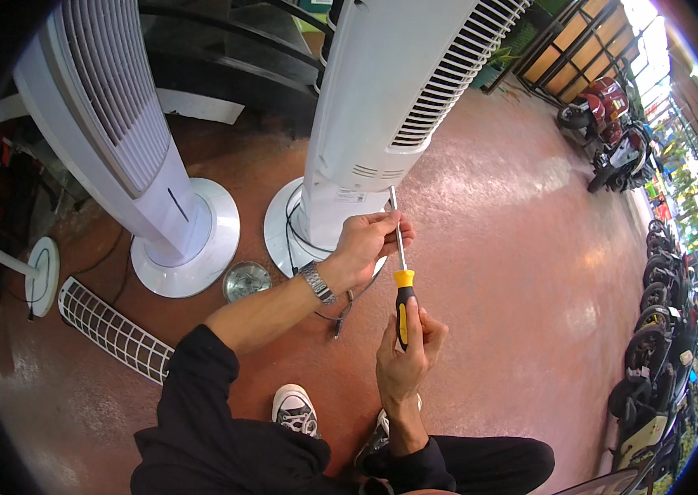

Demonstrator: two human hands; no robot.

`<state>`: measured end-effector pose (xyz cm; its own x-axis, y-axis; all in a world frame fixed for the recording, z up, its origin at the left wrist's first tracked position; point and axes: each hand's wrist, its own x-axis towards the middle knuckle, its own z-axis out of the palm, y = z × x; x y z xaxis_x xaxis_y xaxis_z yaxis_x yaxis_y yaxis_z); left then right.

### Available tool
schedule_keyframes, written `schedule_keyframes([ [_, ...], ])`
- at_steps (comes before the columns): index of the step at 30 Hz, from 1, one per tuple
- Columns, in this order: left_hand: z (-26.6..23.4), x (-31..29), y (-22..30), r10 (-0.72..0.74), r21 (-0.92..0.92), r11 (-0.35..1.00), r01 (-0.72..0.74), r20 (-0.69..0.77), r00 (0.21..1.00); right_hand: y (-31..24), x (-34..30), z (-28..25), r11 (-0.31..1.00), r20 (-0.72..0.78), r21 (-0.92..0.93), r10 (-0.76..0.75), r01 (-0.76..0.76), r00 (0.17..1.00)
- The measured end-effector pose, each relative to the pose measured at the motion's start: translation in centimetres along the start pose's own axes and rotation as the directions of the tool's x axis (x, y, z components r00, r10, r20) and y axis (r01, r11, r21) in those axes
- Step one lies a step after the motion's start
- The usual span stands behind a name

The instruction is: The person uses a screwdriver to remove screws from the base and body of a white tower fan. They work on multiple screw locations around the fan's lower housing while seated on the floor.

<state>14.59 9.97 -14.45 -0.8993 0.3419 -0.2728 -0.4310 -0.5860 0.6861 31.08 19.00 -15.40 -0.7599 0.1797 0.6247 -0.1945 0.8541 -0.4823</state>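
A white tower fan [370, 91] stands before me on a round base, its vented side turned to the right. My right hand [407, 351] grips the black and yellow handle of a screwdriver [403, 285]. Its metal shaft points up, with the tip at the lower edge of the fan's housing. Around that shaft, my left hand [367, 246] closes its thumb and fingers, a metal watch [318, 282] on its wrist. Whether a screw sits at the tip is too small to make out. A dark power cord [341, 318] hangs and loops by the fan's base.
A second white tower fan [118, 124] stands at the left on its round base [221, 239]. A clear glass bowl [247, 281] sits on the floor between the bases. A white grille panel [110, 326] lies at lower left. Parked motorbikes [654, 330] line the right side.
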Motion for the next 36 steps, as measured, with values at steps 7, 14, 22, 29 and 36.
schedule_keyframes([
  [7,0.1,-0.3,0.4,-0.036,-0.050,0.998,0.036,-0.002,0.999,-0.3,0.6,-0.7,0.513,0.294,0.577,0.597,-0.636,0.747],
  [14,-0.3,0.1,0.5,-0.005,-0.004,1.000,0.005,0.030,1.000,1.1,0.5,0.5,0.974,-0.105,-0.029,-0.228,0.226,0.968],
  [22,0.1,-0.1,0.5,-0.024,-0.059,0.998,0.024,0.013,1.000,-0.2,0.4,-0.7,0.843,0.204,0.210,0.457,-0.495,0.866],
  [29,0.3,0.3,0.2,-0.011,-0.037,0.999,0.012,0.024,1.000,0.9,1.5,-0.6,0.996,-0.078,-0.005,-0.090,0.090,0.993],
  [36,0.0,0.4,0.0,-0.009,-0.093,0.996,0.012,0.032,0.999,0.5,1.1,-1.5,0.871,0.149,0.222,0.415,-0.439,0.898],
])
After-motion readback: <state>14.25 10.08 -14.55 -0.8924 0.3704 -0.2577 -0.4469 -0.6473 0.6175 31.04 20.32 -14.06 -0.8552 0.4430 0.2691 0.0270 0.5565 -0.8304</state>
